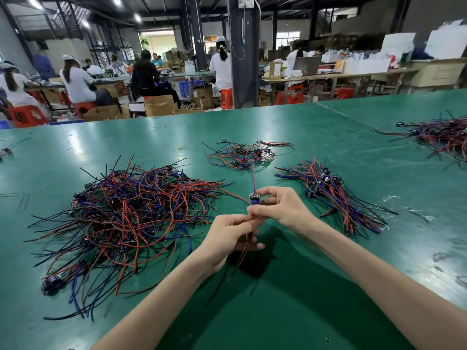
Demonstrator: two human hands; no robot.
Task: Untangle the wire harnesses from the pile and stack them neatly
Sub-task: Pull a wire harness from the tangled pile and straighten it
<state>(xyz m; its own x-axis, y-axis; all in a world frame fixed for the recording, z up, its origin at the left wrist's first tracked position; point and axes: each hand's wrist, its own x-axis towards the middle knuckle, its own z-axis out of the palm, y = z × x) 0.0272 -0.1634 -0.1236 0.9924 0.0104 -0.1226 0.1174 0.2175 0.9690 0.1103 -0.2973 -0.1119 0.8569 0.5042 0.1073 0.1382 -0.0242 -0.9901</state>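
Near ctr above tabletop [353,152], right grip [280,208] pinches harness [253,198] at connector & left grip [227,236] pinches its tails. Pile [131,210] sits left, stack [328,193] right. Best approach: draw slow w/ wires straight, so far strands don't snag.

2 bare forearms [156,304], slender; left hand [227,238], right hand [280,208]: short nails.

Left hand [228,237], right hand [279,207]: close, pinching.
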